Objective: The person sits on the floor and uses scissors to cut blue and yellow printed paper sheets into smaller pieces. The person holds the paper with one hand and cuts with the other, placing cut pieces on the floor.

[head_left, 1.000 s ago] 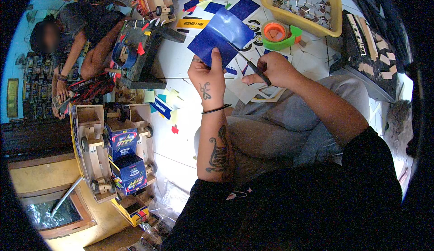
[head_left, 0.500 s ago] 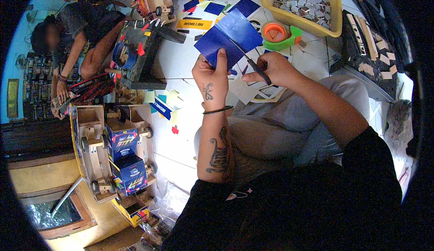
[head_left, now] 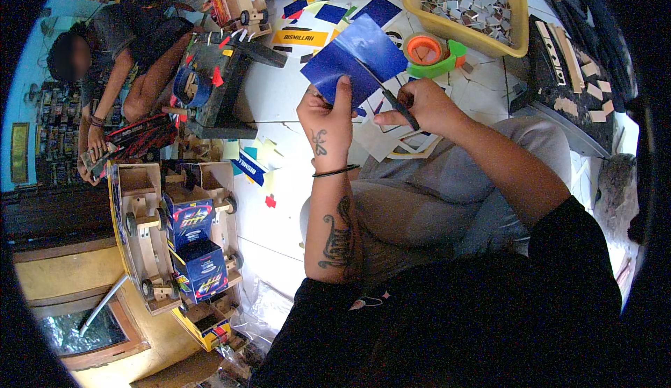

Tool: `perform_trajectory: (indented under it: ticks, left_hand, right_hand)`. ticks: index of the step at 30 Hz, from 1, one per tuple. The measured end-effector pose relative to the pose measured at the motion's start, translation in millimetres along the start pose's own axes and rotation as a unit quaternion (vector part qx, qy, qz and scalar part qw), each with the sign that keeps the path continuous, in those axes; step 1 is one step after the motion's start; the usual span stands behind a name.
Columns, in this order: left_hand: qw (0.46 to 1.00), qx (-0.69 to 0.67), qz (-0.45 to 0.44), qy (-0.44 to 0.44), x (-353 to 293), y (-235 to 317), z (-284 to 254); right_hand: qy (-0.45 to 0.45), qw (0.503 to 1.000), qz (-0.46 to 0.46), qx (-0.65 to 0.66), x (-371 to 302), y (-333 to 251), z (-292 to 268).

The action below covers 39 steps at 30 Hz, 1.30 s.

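Pinched between thumb and fingers of the left hand (head_left: pixel 327 119), the blue sheet (head_left: pixel 353 63) is held up by its lower edge, the hand closed firmly on it. The right hand (head_left: pixel 423 105) is wrapped shut around the dark handles of the scissors (head_left: pixel 391 98), whose blades point toward 11 o'clock and lie against the sheet's right part; whether the blades are apart or closed is too small to tell.

By my judgement the cutting is under way but not far along: the sheet looks mostly whole, with the blades only partway into it from the lower right edge, so most of the cut is left to do. Blue offcuts (head_left: pixel 328 14) on the floor at 12 o'clock suggest other pieces are already trimmed.

From the left hand's grip the sheet rises toward 1 o'clock; from the right hand it lies at 10 o'clock, touching the scissors.

Just beyond the sheet at 2 o'clock sits an orange and green tape roll (head_left: pixel 433 51), and past that a yellow tray (head_left: pixel 516 17) of small grey pieces. White paper templates (head_left: pixel 398 143) lie under the hands on the grey-clad knee. At 9 o'clock stands a wooden toy truck (head_left: pixel 175 238) with blue boxes, and beyond it another person (head_left: pixel 126 59) sits working.
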<state>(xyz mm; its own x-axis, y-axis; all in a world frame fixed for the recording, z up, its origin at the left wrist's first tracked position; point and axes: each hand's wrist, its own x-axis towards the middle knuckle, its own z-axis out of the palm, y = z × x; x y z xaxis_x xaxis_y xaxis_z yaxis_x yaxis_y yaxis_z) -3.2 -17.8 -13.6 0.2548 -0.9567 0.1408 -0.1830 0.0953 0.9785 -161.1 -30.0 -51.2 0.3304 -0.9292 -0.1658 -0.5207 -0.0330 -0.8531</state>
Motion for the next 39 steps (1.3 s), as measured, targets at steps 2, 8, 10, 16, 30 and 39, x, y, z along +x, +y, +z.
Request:
perform_trajectory:
  ticks: [2,8,10,16,30,39]
  left_hand:
    - [1.0,-0.003,-0.005,-0.017,-1.9,0.8,2.6]
    - [0.999,0.012,-0.021,-0.031,-1.2,2.2,0.6]
    - [0.999,0.003,-0.016,-0.034,-0.7,1.3,0.3]
    - [0.999,-0.005,-0.02,-0.034,0.0,0.5,-0.4]
    - [0.995,-0.026,-0.03,-0.087,-2.9,-2.5,3.9]
    - [0.99,-0.013,-0.071,-0.123,-4.3,2.2,2.6]
  right_hand:
    - [0.006,1.0,0.007,0.016,1.6,1.6,1.3]
    - [0.021,1.0,-0.008,0.016,3.0,5.5,2.5]
    - [0.019,1.0,-0.009,0.009,2.8,5.0,1.7]
    - [0.02,1.0,-0.011,0.021,1.5,6.8,0.7]
    - [0.071,0.985,-0.086,0.135,17.3,30.1,16.5]
    - [0.07,0.952,-0.16,0.251,9.6,18.6,10.1]
